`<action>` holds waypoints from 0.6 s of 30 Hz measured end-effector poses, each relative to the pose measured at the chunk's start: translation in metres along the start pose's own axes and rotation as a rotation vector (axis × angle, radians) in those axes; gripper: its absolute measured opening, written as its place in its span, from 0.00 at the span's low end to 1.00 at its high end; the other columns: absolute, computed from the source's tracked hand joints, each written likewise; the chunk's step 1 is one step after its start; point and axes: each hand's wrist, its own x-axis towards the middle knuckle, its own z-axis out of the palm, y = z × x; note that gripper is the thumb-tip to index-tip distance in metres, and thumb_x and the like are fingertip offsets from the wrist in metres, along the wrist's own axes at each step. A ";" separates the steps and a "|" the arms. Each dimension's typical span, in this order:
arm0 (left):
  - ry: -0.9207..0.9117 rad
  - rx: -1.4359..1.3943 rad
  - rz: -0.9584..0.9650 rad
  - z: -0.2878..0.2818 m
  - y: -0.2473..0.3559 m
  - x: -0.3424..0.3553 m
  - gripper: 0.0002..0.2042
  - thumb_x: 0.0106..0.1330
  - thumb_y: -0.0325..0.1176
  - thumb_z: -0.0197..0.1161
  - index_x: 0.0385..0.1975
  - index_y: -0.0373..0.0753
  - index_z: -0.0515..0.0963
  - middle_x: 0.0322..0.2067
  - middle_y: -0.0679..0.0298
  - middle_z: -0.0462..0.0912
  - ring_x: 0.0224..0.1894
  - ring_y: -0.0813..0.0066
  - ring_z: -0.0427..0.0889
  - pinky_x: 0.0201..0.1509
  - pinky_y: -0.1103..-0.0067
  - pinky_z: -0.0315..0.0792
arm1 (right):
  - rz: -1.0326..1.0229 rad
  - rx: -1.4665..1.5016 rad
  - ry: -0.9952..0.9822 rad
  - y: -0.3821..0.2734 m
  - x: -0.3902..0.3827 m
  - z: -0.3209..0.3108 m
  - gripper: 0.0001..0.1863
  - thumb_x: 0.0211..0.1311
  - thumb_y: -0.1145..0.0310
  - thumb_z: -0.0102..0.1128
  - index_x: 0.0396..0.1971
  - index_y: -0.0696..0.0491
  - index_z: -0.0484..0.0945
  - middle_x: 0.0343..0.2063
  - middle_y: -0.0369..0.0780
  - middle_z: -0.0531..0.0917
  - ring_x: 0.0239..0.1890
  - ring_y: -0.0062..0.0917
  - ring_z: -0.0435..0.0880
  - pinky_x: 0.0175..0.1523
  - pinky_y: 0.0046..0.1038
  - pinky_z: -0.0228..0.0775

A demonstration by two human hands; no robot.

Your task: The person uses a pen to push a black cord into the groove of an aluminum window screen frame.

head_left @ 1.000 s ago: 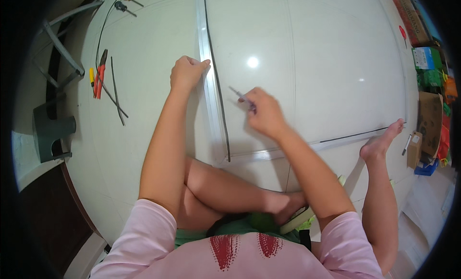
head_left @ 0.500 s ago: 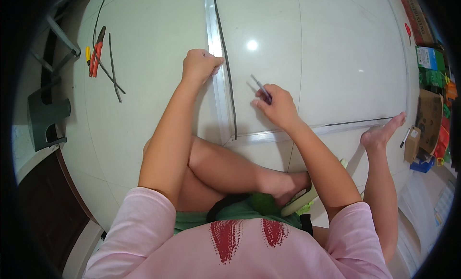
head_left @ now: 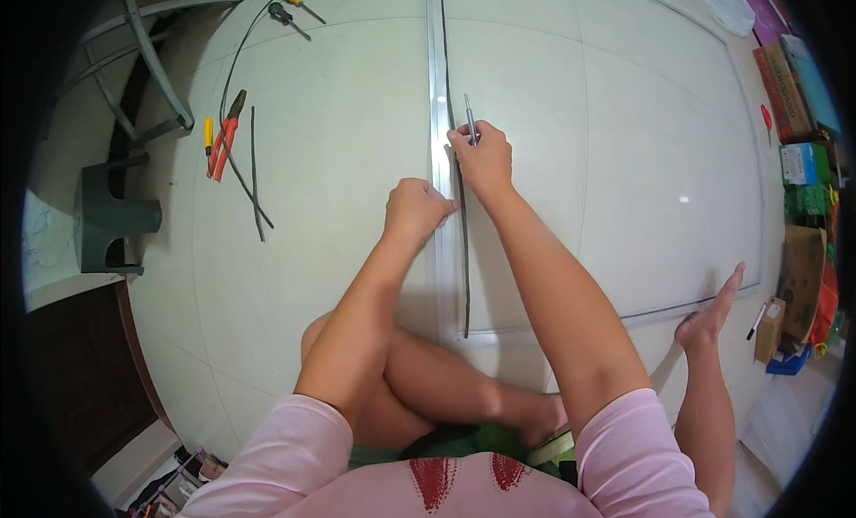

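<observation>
A silvery metal frame (head_left: 441,277) lies on the floor, its long bar running away from me. Along the bar's right side runs a thin black strip (head_left: 465,268), which looks like rubber. My left hand (head_left: 415,210) is closed at the bar, fingers curled at its left edge and thumb reaching across to the strip. Farther along, my right hand (head_left: 483,157) grips a slim screwdriver (head_left: 469,117), its metal shaft pointing away from me. The right thumb and fingertips touch or nearly touch the strip. The screwdriver's handle is mostly hidden in the hand.
At the left lie red-handled pliers (head_left: 228,143), a yellow-handled tool (head_left: 208,135) and loose black strip pieces (head_left: 254,179). Two screwdrivers (head_left: 290,20) lie farther off. A dark green stool (head_left: 111,215) stands left. Boxes (head_left: 802,259) line the right. My bare foot (head_left: 704,322) rests by the frame's near right corner.
My right hand has moved away from me and left, bringing the screwdriver to the strip. My left hand now sits nearer along the bar. The view has shifted, showing more of the left side.
</observation>
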 end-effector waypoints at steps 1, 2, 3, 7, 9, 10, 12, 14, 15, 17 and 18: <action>-0.052 0.038 0.015 -0.005 0.004 -0.001 0.13 0.50 0.32 0.71 0.14 0.35 0.74 0.13 0.62 0.77 0.16 0.78 0.73 0.22 0.79 0.68 | 0.025 -0.007 -0.016 0.002 0.008 0.006 0.11 0.50 0.64 0.64 0.27 0.57 0.79 0.25 0.45 0.83 0.30 0.37 0.83 0.38 0.34 0.74; -0.047 0.040 0.014 -0.008 0.005 0.003 0.13 0.50 0.32 0.71 0.14 0.35 0.74 0.13 0.62 0.77 0.16 0.78 0.73 0.22 0.79 0.68 | 0.023 -0.003 -0.019 0.006 0.012 0.010 0.11 0.50 0.64 0.64 0.27 0.57 0.79 0.25 0.45 0.83 0.30 0.37 0.83 0.38 0.34 0.74; -0.015 0.050 0.043 -0.010 0.005 0.008 0.13 0.51 0.34 0.70 0.16 0.34 0.74 0.14 0.63 0.77 0.17 0.78 0.73 0.23 0.79 0.68 | 0.046 -0.041 -0.005 0.011 0.015 0.013 0.10 0.50 0.65 0.63 0.27 0.57 0.79 0.25 0.45 0.83 0.30 0.37 0.83 0.39 0.34 0.74; 0.308 -0.114 0.133 -0.010 0.019 0.024 0.13 0.56 0.37 0.67 0.21 0.33 0.76 0.18 0.64 0.79 0.20 0.78 0.75 0.27 0.80 0.69 | 0.124 -0.044 -0.036 0.011 0.017 0.013 0.08 0.47 0.67 0.61 0.23 0.57 0.79 0.24 0.45 0.83 0.28 0.37 0.82 0.38 0.34 0.74; 0.326 -0.080 0.140 -0.004 0.015 0.031 0.12 0.57 0.36 0.66 0.22 0.33 0.76 0.18 0.65 0.79 0.21 0.78 0.75 0.28 0.80 0.69 | 0.149 -0.047 -0.063 0.011 0.020 0.012 0.08 0.46 0.68 0.60 0.22 0.57 0.78 0.23 0.45 0.83 0.27 0.37 0.82 0.37 0.34 0.74; 0.340 -0.051 0.151 -0.002 0.015 0.034 0.11 0.58 0.36 0.65 0.23 0.33 0.77 0.18 0.65 0.79 0.22 0.79 0.75 0.29 0.81 0.69 | 0.173 -0.029 -0.087 0.012 0.023 0.010 0.08 0.45 0.68 0.60 0.21 0.57 0.78 0.22 0.45 0.83 0.27 0.36 0.82 0.36 0.34 0.73; 0.325 -0.068 0.134 0.001 0.012 0.037 0.11 0.58 0.36 0.65 0.23 0.34 0.77 0.18 0.64 0.79 0.22 0.79 0.75 0.29 0.80 0.69 | 0.197 -0.012 -0.109 0.013 0.026 0.005 0.08 0.44 0.68 0.60 0.19 0.58 0.78 0.21 0.45 0.82 0.26 0.36 0.82 0.35 0.34 0.73; 0.315 -0.080 0.109 0.000 0.010 0.038 0.10 0.58 0.35 0.65 0.24 0.34 0.77 0.18 0.64 0.79 0.22 0.79 0.75 0.28 0.80 0.69 | 0.281 0.132 -0.177 0.004 0.021 -0.001 0.09 0.44 0.68 0.60 0.17 0.59 0.77 0.20 0.46 0.82 0.24 0.35 0.81 0.34 0.34 0.73; 0.314 -0.104 0.103 0.000 0.009 0.039 0.10 0.58 0.35 0.65 0.23 0.34 0.77 0.18 0.64 0.79 0.22 0.78 0.76 0.29 0.80 0.69 | 0.282 0.134 -0.179 0.006 0.021 0.002 0.09 0.44 0.68 0.60 0.17 0.59 0.77 0.20 0.46 0.82 0.24 0.35 0.81 0.34 0.34 0.73; 0.305 -0.133 0.101 0.002 0.010 0.039 0.10 0.58 0.35 0.65 0.23 0.34 0.77 0.18 0.64 0.79 0.22 0.78 0.76 0.29 0.80 0.69 | 0.239 0.057 -0.231 0.009 0.023 0.002 0.10 0.44 0.68 0.61 0.17 0.61 0.77 0.20 0.48 0.82 0.24 0.36 0.82 0.33 0.34 0.73; 0.327 -0.128 0.130 0.004 0.010 0.039 0.11 0.58 0.35 0.65 0.23 0.34 0.76 0.18 0.64 0.79 0.21 0.78 0.75 0.28 0.80 0.69 | 0.240 0.055 -0.229 0.010 0.023 0.002 0.10 0.44 0.68 0.61 0.17 0.61 0.77 0.20 0.48 0.82 0.24 0.36 0.82 0.33 0.34 0.73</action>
